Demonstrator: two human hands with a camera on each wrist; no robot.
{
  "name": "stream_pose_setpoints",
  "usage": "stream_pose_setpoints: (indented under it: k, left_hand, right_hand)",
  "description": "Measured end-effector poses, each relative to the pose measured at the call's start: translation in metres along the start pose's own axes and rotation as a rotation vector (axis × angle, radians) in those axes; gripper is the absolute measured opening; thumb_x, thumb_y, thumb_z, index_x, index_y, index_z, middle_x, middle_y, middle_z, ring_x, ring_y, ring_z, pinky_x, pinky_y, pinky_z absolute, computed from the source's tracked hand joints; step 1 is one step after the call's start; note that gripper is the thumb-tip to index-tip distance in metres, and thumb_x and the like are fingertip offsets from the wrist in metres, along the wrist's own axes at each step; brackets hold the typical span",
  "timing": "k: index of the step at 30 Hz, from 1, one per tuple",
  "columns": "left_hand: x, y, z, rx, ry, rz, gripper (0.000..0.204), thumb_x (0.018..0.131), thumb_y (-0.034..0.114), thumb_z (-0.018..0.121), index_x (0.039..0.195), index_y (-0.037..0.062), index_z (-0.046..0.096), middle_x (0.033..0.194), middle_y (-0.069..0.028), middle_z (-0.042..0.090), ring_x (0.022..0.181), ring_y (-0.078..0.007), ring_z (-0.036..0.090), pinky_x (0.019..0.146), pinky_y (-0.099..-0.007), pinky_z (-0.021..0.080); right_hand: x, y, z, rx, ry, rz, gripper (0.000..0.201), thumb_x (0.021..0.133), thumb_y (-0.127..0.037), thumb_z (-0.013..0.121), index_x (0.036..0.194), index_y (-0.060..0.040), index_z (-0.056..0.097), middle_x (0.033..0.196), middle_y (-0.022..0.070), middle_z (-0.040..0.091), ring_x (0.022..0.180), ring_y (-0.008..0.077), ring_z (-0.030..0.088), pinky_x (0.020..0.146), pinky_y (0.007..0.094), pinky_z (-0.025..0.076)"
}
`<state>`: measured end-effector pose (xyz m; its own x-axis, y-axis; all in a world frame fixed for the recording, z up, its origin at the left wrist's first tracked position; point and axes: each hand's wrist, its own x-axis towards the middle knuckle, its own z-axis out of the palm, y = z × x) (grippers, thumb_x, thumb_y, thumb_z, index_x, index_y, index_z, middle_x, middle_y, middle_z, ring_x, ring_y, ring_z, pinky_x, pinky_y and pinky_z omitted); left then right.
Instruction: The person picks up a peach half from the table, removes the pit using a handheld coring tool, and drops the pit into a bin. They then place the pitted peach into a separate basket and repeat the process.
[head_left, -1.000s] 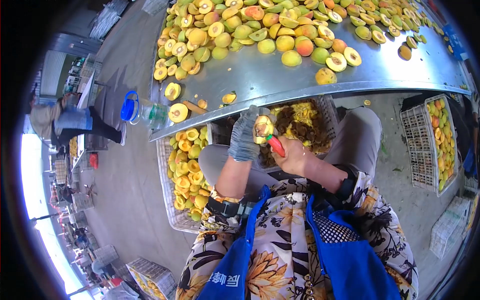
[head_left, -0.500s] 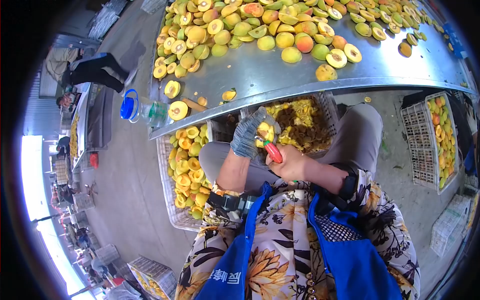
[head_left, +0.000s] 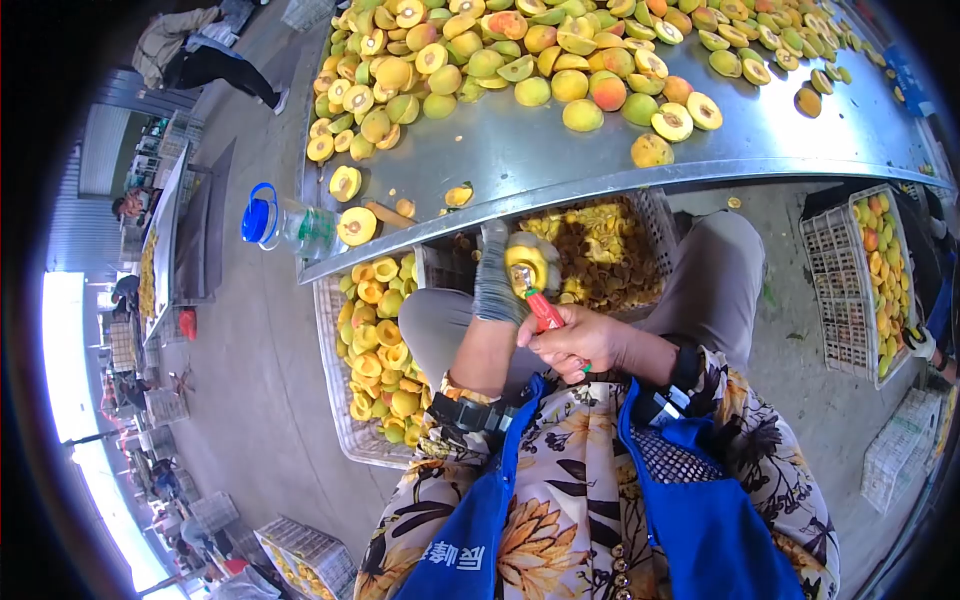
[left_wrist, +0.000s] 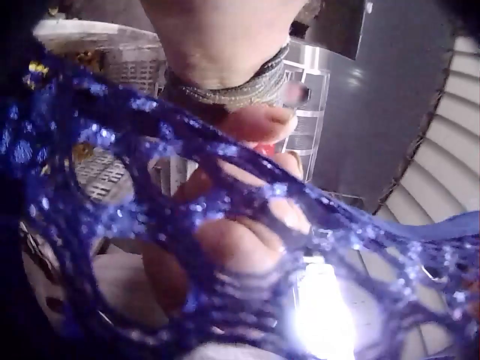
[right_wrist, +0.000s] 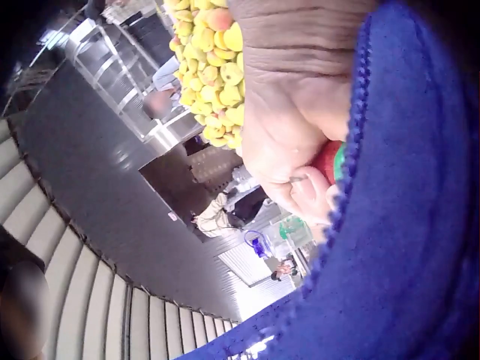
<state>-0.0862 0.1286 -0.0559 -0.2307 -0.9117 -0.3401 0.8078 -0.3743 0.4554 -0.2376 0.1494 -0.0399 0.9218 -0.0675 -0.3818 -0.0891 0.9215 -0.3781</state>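
Observation:
My left hand, in a grey knit glove, holds a yellow peach half with its cut side up, above a crate. My bare right hand grips a red-handled pitting tool, its metal tip at the hollow of the fruit. In the right wrist view the red and green handle shows inside the curled fingers, and blue cloth hides the rest. Blue mesh covers much of the left wrist view, with fingers behind it.
A metal table in front bears many peach halves. Under its edge stands a crate of pits and yellow scraps; a crate of hollowed halves is at left. A blue-capped bottle is by the table corner. Another fruit-filled crate stands right.
My hands have shifted slightly; the left has turned so the fruit's cut face shows more, and the right has drawn down toward my body. A person at the far left has walked along.

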Motion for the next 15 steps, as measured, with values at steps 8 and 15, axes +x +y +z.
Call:
stream_pose_setpoints:
  k: [8, 15]
  left_hand:
    - [-0.113, 0.121, -0.110, 1.927, 1.109, 0.103, 0.029, 0.073, 0.034, 0.061, 0.091, 0.0107, 0.063, 0.083, -0.0100, 0.063, 0.082, -0.0271, 0.059, 0.073, -0.0344, 0.046]
    - [0.027, 0.109, 0.008, 2.269, 0.652, 0.613, 0.040, 0.076, 0.036, 0.054, 0.107, 0.0122, 0.056, 0.113, -0.0158, 0.052, 0.110, -0.0309, 0.043, 0.091, -0.0365, 0.035]
  right_hand:
    - [-0.006, 0.011, -0.063, -1.693, 0.752, -0.409, 0.019, 0.073, -0.011, 0.053, 0.090, -0.0049, 0.052, 0.070, 0.0154, 0.056, 0.069, 0.0279, 0.057, 0.063, 0.0351, 0.047]
    - [-0.010, 0.004, -0.061, -1.741, 0.892, -0.227, 0.023, 0.070, -0.015, 0.054, 0.090, -0.0058, 0.052, 0.086, 0.0189, 0.056, 0.078, 0.0308, 0.057, 0.066, 0.0375, 0.047]
